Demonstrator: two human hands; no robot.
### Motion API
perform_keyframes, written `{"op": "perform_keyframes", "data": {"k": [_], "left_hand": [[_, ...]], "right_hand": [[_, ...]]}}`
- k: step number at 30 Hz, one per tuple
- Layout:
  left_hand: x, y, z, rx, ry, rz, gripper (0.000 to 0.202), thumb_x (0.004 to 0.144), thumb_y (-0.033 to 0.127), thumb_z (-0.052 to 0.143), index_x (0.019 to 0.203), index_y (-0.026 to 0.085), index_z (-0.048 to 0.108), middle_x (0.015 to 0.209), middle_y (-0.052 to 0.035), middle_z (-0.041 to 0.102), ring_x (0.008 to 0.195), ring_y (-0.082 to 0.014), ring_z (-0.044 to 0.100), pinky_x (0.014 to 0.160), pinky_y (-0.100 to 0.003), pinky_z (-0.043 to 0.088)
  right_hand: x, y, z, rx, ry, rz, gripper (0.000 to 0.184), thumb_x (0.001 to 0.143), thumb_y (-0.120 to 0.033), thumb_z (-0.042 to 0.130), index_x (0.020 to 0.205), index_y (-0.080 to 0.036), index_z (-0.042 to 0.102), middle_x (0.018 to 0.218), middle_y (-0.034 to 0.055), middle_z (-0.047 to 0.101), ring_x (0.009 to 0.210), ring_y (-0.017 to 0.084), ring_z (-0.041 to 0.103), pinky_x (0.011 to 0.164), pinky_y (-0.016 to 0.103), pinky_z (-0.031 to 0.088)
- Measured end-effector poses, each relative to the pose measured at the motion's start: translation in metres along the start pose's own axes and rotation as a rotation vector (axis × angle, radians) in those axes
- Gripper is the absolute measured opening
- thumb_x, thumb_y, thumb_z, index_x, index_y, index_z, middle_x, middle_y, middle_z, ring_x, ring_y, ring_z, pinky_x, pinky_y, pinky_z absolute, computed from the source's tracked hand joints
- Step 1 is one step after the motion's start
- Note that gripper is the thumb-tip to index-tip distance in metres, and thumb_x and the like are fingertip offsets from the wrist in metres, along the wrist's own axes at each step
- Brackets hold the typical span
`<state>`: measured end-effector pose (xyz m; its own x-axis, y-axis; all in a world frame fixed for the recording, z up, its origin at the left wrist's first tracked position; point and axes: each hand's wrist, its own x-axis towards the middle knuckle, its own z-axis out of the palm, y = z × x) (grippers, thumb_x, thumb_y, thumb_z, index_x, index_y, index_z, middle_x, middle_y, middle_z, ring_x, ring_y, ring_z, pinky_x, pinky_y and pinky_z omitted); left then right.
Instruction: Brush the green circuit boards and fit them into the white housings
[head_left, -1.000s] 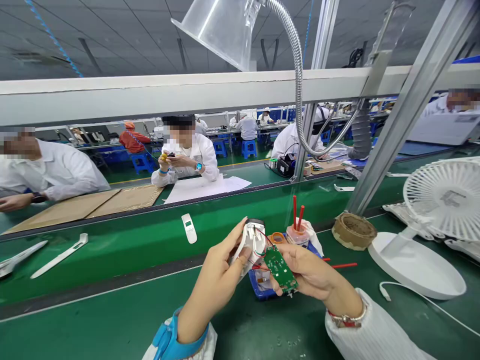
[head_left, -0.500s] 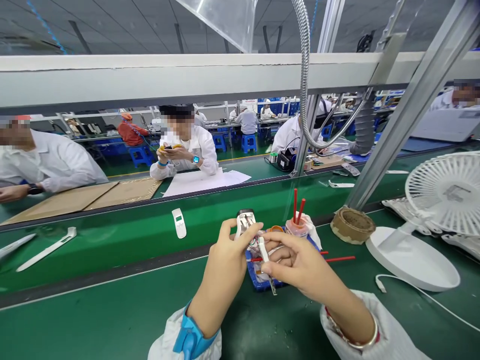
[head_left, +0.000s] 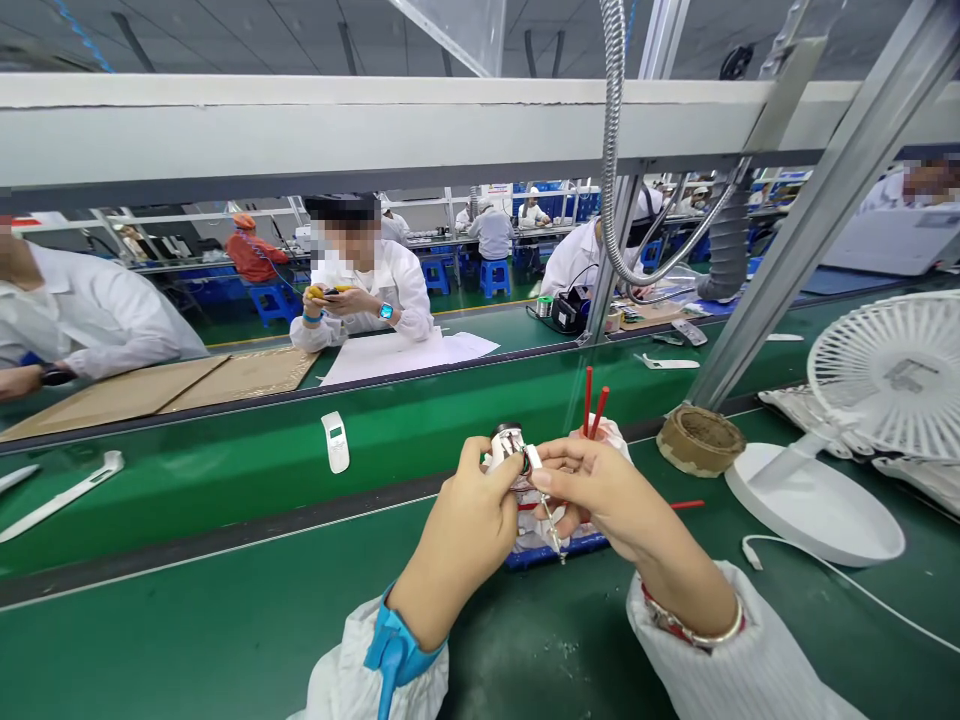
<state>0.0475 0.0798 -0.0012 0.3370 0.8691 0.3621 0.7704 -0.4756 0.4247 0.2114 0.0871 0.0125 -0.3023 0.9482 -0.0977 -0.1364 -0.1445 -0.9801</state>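
My left hand (head_left: pixel 476 515) is closed around a small white device housing (head_left: pixel 497 455) with a dark rounded end and thin wires showing inside. My right hand (head_left: pixel 604 490) pinches a small white plastic piece (head_left: pixel 534 459) against the housing's open side. A thin metallic strip (head_left: pixel 553 525) hangs below the right fingers; whether it is joined to the white piece, I cannot tell. Beneath both hands is a blue tray (head_left: pixel 525 558), largely hidden, with red sticks and whitish material in it. Behind the right hand, red sticks (head_left: pixel 588 400) stand upright.
A green belt (head_left: pixel 247 470) carries a white handheld device (head_left: pixel 335 443) and a long white part (head_left: pixel 64 497). To the right are a tape roll (head_left: pixel 701 440), a white fan (head_left: pixel 817 500) and a cable (head_left: pixel 825 572). Co-workers sit across the belt; a metal post (head_left: pixel 810 220) slants at right.
My right hand has brought the small white piece up closer to the housing. Parts on the green belt have shifted left. The view has tilted slightly, and more of the blue tray is hidden.
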Motion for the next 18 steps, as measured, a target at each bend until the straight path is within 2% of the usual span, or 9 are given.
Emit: {"op": "perform_keyframes", "data": {"k": [2, 6, 9, 12, 15, 18], "left_hand": [[0.0, 0.002, -0.002, -0.085, -0.038, -0.007, 0.034, 0.077, 0.011, 0.042, 0.105, 0.024, 0.057, 0.102, -0.0054, 0.043, 0.06, -0.0111, 0.049, 0.059, -0.027, 0.043], [0.003, 0.002, 0.001, -0.169, -0.083, -0.054, 0.034, 0.079, 0.019, 0.049, 0.112, 0.023, 0.055, 0.103, -0.0068, 0.044, 0.069, -0.0154, 0.053, 0.063, -0.029, 0.046], [0.007, -0.002, 0.008, -0.156, -0.025, -0.096, 0.028, 0.085, 0.021, 0.042, 0.105, 0.019, 0.061, 0.096, -0.0074, 0.048, 0.07, -0.0163, 0.052, 0.065, -0.03, 0.045], [0.012, -0.007, 0.015, -0.209, 0.071, -0.087, 0.027, 0.085, 0.017, 0.041, 0.095, 0.02, 0.067, 0.086, -0.0054, 0.053, 0.073, -0.0163, 0.053, 0.067, -0.028, 0.044], [0.013, -0.011, 0.018, -0.318, 0.129, -0.1, 0.03, 0.082, 0.01, 0.043, 0.087, 0.02, 0.07, 0.082, -0.0041, 0.057, 0.075, -0.016, 0.056, 0.069, -0.026, 0.043], [0.013, -0.012, 0.018, -0.431, 0.161, -0.112, 0.031, 0.077, 0.005, 0.044, 0.08, 0.018, 0.072, 0.083, -0.0037, 0.064, 0.079, -0.0165, 0.058, 0.071, -0.025, 0.043]], "right_hand": [[0.001, 0.0, 0.001, -0.003, 0.022, 0.01, 0.039, 0.062, -0.034, 0.079, 0.091, -0.013, 0.063, 0.074, 0.0022, 0.06, 0.06, 0.013, 0.061, 0.042, 0.018, 0.053], [0.003, 0.004, 0.003, -0.018, 0.064, -0.011, 0.038, 0.064, -0.034, 0.078, 0.092, -0.015, 0.061, 0.074, 0.0002, 0.057, 0.066, 0.014, 0.061, 0.044, 0.02, 0.055], [0.005, 0.011, 0.005, -0.047, 0.103, -0.046, 0.036, 0.067, -0.035, 0.075, 0.093, -0.017, 0.059, 0.077, -0.0012, 0.053, 0.068, 0.014, 0.061, 0.046, 0.022, 0.056], [0.008, 0.017, 0.009, -0.109, 0.15, -0.087, 0.037, 0.067, -0.036, 0.074, 0.095, -0.018, 0.057, 0.086, 0.001, 0.055, 0.069, 0.016, 0.063, 0.046, 0.025, 0.057], [0.009, 0.022, 0.016, -0.278, 0.26, -0.201, 0.037, 0.066, -0.034, 0.075, 0.095, -0.018, 0.058, 0.092, 0.0033, 0.056, 0.063, 0.016, 0.064, 0.048, 0.03, 0.056], [0.009, 0.025, 0.023, -0.503, 0.386, -0.389, 0.033, 0.065, -0.025, 0.077, 0.093, -0.018, 0.061, 0.092, 0.0022, 0.057, 0.058, 0.013, 0.062, 0.058, 0.031, 0.055]]}}
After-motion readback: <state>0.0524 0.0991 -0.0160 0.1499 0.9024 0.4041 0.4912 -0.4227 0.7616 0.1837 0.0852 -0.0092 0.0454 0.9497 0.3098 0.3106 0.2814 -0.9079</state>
